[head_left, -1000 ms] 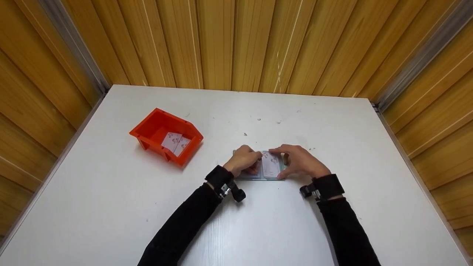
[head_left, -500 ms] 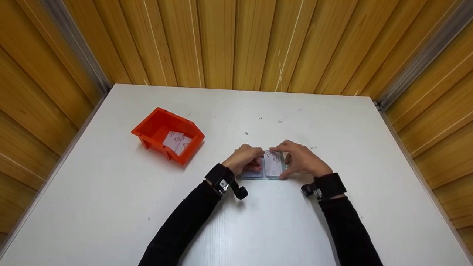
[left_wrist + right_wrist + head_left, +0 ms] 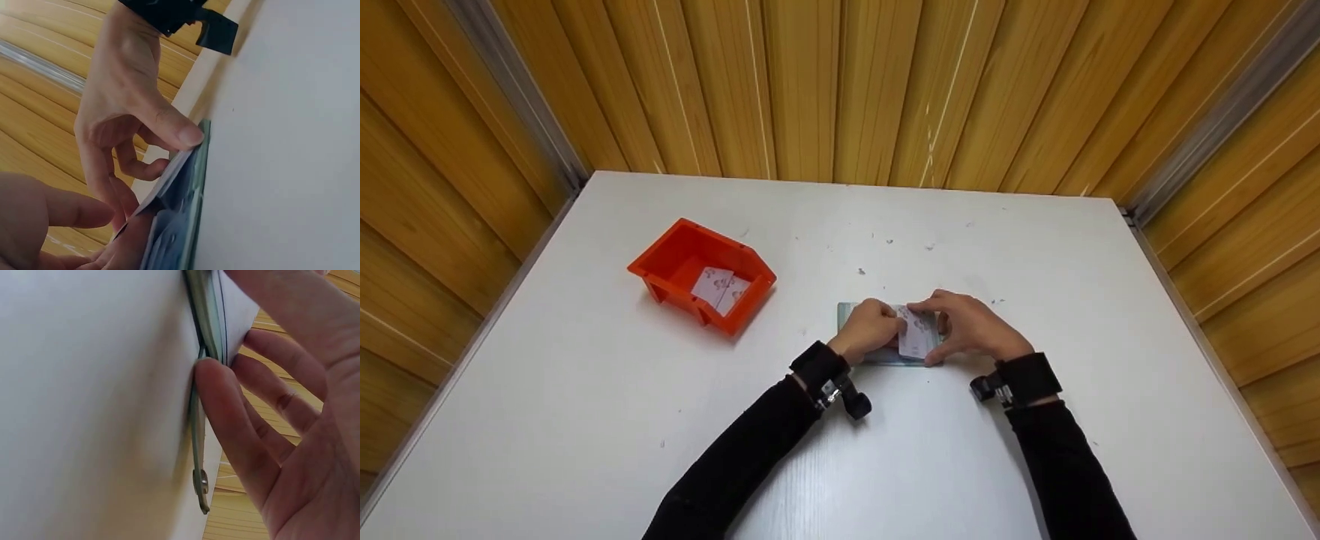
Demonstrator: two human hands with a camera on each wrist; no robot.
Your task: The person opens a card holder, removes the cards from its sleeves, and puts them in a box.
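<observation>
A green card holder [image 3: 845, 309] with clear sleeves [image 3: 169, 233] lies on the table. Over its right half is a white card [image 3: 913, 339] with a small printed pattern, its left edge raised off the sleeves. My left hand [image 3: 871, 328] pinches that edge, one finger reaching beneath the card in the left wrist view. The right hand [image 3: 976, 327] grips the card's right side between thumb at the near edge and forefinger at the far edge. In the right wrist view its thumb touches the holder's edge, beside a flap with a metal snap [image 3: 201, 481].
An orange bin [image 3: 664, 281] stands to the left on the white table [image 3: 585, 420], with white printed cards [image 3: 712, 283] inside. Yellow wood-patterned panels [image 3: 802, 90] wall the table at the back and sides.
My left hand has shifted right from the holder's left half to the card's edge, uncovering the holder's left end. The right hand stays nearly in place.
</observation>
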